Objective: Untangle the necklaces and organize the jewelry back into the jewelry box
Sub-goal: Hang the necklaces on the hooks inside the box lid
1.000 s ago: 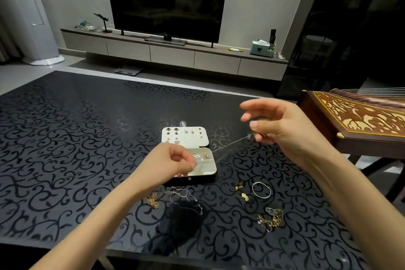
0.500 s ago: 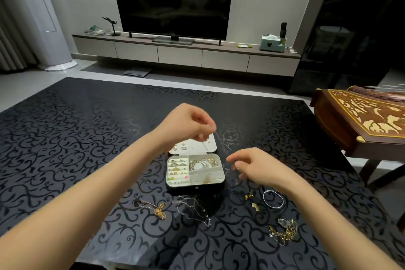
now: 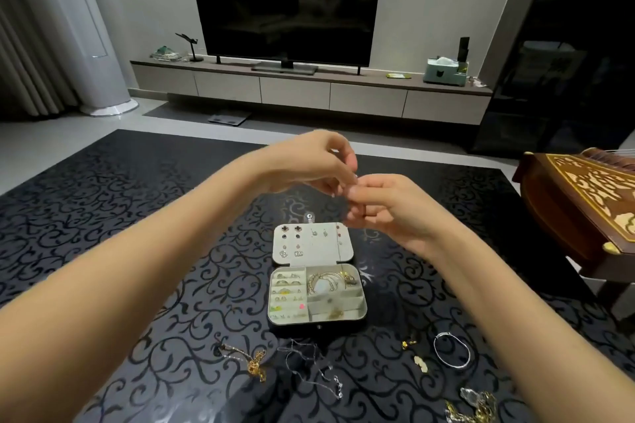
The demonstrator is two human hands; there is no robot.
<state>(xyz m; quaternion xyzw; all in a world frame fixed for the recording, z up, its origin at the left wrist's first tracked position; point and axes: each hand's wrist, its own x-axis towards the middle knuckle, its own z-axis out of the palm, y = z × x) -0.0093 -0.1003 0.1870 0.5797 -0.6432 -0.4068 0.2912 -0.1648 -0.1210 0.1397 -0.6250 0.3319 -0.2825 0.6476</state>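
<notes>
An open jewelry box (image 3: 318, 328) lies mid-table, its lid (image 3: 313, 244) studded with earrings and its tray holding rings and gold pieces. My left hand (image 3: 309, 161) and my right hand (image 3: 385, 206) meet fingertip to fingertip in the air just above the lid, pinching a thin silver necklace that barely shows between the fingers. In front of the box lie a gold necklace (image 3: 256, 366) and a tangled silver chain (image 3: 309, 361). Further right are a silver bangle (image 3: 451, 350), small gold pieces (image 3: 421, 363) and a gold-and-silver tangle (image 3: 476, 405).
The black patterned table (image 3: 137, 216) spreads wide to the left. A carved wooden instrument (image 3: 584, 203) stands close on the right, beside the table edge. A TV console (image 3: 309, 89) runs along the far wall.
My left hand rose from the box and my right hand came up to meet it above the lid. The camera tilted so that the box sits lower in view.
</notes>
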